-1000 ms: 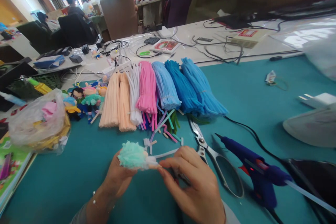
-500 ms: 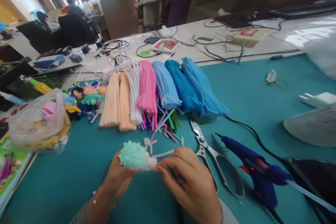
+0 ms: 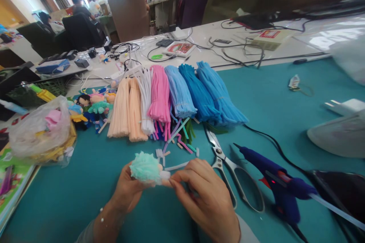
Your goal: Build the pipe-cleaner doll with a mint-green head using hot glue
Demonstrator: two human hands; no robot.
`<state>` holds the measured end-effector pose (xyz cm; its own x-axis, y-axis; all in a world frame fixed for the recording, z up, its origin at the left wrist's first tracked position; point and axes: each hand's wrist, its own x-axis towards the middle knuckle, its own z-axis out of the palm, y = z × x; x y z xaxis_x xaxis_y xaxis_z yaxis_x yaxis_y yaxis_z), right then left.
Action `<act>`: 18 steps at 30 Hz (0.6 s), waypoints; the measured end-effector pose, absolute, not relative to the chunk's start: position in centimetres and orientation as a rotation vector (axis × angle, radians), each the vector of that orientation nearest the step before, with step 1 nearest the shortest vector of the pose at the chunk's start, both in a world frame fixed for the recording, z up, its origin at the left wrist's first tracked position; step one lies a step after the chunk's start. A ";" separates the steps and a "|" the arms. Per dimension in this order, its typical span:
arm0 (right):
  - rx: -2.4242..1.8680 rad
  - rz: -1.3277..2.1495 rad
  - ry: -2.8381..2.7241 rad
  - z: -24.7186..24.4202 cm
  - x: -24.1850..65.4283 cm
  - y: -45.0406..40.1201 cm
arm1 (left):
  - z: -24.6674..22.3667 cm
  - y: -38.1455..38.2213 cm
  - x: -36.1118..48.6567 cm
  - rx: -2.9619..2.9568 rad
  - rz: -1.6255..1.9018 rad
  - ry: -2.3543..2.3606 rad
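Left hand (image 3: 128,190): fingers closed round a mint pompom (image 3: 145,168). Right hand (image 3: 203,197): fingertips pinch a white stem (image 3: 164,175) touching the pompom's right side. Judged state: tuft formed, stem join in progress. Just beyond: cut stem scraps (image 3: 182,145); scissors (image 3: 228,171) and glue gun (image 3: 273,182) right of the fingers; stem bundles (image 3: 171,97) farther out. The joint itself is hidden between the fingertips; the glue gun's cord is cut off.

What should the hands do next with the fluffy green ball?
Probably pinch and twist the white stem tighter. The left hand holds the mint fluffy ball, and the right hand already grips the stem right at its base.
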<state>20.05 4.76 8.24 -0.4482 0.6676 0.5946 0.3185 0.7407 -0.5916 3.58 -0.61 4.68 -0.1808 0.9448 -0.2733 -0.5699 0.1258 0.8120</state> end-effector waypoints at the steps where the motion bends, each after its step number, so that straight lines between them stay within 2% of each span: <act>1: -0.741 0.498 -2.059 8.3 20.0 4.8 | 4.6 -0.6 3.6 0.491 1.451 1.029; 18: -0.754 0.480 -2.080 8.2 19.9 4.9 | 4.2 -0.7 3.4 0.535 1.430 1.006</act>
